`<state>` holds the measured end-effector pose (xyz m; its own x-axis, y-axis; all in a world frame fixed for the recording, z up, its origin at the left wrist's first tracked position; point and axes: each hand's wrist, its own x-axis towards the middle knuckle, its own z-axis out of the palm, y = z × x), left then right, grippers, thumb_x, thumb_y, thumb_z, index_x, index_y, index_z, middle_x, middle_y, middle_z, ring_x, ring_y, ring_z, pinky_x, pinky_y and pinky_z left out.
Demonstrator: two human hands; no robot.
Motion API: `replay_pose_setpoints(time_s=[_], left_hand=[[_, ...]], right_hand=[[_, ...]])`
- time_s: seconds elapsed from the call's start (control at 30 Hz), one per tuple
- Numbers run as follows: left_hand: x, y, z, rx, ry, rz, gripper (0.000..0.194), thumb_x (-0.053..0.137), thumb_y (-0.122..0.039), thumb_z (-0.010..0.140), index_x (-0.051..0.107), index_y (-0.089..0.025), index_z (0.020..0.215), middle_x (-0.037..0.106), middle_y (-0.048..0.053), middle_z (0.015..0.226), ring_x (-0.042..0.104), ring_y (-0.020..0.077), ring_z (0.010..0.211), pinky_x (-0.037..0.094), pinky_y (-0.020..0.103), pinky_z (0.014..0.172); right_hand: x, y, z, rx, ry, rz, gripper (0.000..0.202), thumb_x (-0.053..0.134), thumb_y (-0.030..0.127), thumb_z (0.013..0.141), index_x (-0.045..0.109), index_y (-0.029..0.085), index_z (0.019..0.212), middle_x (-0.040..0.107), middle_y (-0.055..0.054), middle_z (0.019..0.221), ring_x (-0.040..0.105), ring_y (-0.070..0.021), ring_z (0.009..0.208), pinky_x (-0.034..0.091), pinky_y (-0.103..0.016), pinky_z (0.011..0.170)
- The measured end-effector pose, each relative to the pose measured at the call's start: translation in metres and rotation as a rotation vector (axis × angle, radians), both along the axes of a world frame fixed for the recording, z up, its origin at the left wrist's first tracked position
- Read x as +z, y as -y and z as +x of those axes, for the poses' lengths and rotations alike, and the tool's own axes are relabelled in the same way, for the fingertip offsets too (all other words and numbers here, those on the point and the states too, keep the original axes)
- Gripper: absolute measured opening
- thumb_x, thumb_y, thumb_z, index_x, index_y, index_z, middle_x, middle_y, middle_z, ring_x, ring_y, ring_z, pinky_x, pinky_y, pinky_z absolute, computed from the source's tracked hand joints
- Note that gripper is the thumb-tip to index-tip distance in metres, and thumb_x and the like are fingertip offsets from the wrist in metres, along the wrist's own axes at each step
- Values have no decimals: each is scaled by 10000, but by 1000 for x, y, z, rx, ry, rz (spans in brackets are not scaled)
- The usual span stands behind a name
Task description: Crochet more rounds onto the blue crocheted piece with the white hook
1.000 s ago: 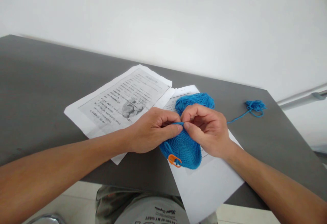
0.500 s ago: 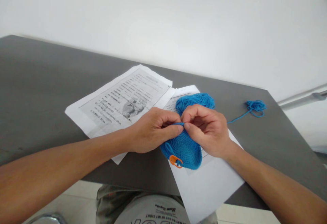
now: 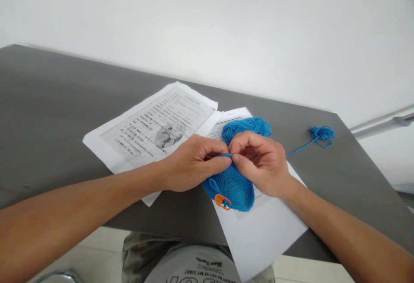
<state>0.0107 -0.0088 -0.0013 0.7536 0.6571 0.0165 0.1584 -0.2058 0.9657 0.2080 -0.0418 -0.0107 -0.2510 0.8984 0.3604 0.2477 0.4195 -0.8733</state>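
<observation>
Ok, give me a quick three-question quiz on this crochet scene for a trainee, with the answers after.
1. True or false: the orange marker is clipped to the near edge of the crochet piece.
2. Which lies farthest right on the table? A) the printed sheet B) the yarn ball C) the loose yarn tangle
3. What do the left hand and right hand pinch between them?

Key
1. True.
2. C.
3. The top edge of the blue crochet piece, fingertips of both hands meeting there.
</observation>
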Motion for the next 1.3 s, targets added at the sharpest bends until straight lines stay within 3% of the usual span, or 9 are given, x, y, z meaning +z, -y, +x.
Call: replay_pose_setpoints(time_s=[1.3], left_hand=[[-1, 0, 0, 1, 24, 7, 317, 575, -246, 932, 482, -171, 639, 348, -78, 594, 323, 69, 555, 258, 196, 481]], right_hand=[[-4, 0, 2, 38, 15, 38, 120, 611, 91, 816, 612, 205, 778, 608, 34, 684, 555, -90, 595, 460, -203, 540]])
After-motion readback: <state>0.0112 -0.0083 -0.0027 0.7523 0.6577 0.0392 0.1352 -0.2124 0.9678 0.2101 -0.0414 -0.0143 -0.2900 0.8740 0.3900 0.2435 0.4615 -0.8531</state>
